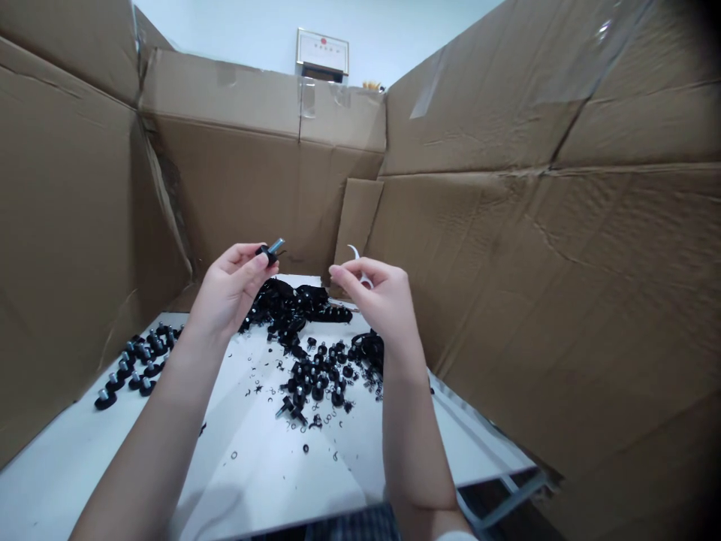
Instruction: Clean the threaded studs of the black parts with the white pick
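Note:
My left hand (230,285) is raised above the white table (84,451), its fingertips pinched on a small black knob with a silver screw (271,249) that sticks up to the right. My right hand (378,294) is level with it, a short gap away, fingers curled round a thin white curved tool (357,259) whose tip rises above the fingers. Below and between the hands lies a loose pile of black knob screws (315,376) with small black rings scattered around. A tangled heap of black parts (293,302) sits behind it.
Several finished-looking black knobs with silver stubs (135,362) lie in rows at the table's left. Tall brown cardboard walls (541,270) enclose the table on the left, back and right. The table's near right corner (523,460) shows a metal frame below.

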Motion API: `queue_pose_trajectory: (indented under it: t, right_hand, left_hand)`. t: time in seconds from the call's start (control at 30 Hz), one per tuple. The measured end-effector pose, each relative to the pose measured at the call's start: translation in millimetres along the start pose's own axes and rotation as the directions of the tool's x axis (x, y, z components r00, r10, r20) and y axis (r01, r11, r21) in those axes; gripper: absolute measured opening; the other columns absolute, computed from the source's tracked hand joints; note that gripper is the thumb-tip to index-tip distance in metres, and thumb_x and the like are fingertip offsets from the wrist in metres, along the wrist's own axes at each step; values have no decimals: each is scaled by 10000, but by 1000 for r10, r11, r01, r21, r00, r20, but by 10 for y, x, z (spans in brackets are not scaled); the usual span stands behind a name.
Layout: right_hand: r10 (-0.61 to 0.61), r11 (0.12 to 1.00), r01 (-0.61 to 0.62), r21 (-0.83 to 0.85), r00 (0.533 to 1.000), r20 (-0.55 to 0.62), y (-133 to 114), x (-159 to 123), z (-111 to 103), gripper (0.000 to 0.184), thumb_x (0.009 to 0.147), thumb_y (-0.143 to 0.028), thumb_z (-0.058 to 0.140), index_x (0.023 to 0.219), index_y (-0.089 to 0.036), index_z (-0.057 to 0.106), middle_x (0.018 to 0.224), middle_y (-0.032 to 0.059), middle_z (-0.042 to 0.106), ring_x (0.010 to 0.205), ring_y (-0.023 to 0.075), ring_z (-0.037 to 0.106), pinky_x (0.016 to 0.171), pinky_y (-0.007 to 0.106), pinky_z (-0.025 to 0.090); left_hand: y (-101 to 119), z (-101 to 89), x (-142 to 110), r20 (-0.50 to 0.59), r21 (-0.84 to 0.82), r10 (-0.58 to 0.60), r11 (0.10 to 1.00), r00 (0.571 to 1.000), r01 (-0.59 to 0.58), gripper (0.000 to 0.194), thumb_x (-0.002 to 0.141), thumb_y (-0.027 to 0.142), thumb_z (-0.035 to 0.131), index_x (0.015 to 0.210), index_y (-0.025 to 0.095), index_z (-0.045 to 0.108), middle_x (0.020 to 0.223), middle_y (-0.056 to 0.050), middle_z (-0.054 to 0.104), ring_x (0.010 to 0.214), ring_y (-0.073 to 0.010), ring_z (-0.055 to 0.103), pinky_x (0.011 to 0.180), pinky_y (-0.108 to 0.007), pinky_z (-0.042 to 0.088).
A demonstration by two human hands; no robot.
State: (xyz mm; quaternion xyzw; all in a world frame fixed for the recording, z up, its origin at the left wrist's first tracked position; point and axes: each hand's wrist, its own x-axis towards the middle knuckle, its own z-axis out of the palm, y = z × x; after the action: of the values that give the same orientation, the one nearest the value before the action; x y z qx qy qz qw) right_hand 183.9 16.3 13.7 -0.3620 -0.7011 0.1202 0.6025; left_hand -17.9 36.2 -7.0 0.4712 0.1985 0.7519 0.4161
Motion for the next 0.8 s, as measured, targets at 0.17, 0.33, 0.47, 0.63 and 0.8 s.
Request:
queue_pose_trajectory:
  t: [0.17, 0.33, 0.47, 0.63, 0.8]
  right_hand:
    - [61, 983, -51, 174, 997, -56, -62, -46, 148, 274, 757, -456, 719, 928, -245, 761, 853, 20, 755, 657, 127, 622, 614, 293, 497]
    - [106, 875, -173, 451, 980, 170, -99, -99, 294, 235, 749, -404, 741, 956, -296, 771, 1065, 10, 762, 896, 170, 691, 767, 326, 574]
    - [157, 798, -244, 551, 967, 201, -131, -115, 331, 117, 740, -342, 739, 822, -272, 785, 1031, 10, 772, 949, 192, 701, 784, 336, 599]
    - [204, 815, -229, 532, 973, 107, -120, -124, 352, 112, 716, -345, 755, 756, -244, 783, 928, 30, 784, 751, 157, 678, 653, 298, 577]
    - [219, 902, -208, 379, 976, 15, -104, -139, 360, 133, 742, -347, 729, 768, -227, 778, 822, 31, 777, 657, 142, 630, 620, 297, 526]
  left_hand:
    - [24, 84, -131, 113, 64, -33, 998, 993, 25, 353, 545, 340, 906, 800, 202, 704, 737, -4, 702, 666, -110, 667, 700, -254, 591]
    - [-3, 190, -259, 186, 215, 118, 964, 975, -158, 273, 626, 226, 850, 846, 203, 690, 839, -14, 713, 775, -144, 695, 737, -294, 609]
    - [-40, 263, -329, 195, 309, 352, 864, 915, -398, 233, 671, 163, 810, 858, 195, 674, 920, -19, 689, 895, -166, 700, 772, -299, 621]
    - [-75, 295, -367, 220, 393, 485, 750, 846, -532, 214, 710, 143, 787, 889, 201, 686, 922, -7, 661, 890, -139, 683, 814, -287, 603]
    - [-112, 267, -361, 250, 553, 564, 584, 787, -594, 193, 726, 175, 784, 888, 206, 685, 889, -3, 664, 835, -138, 662, 758, -290, 591]
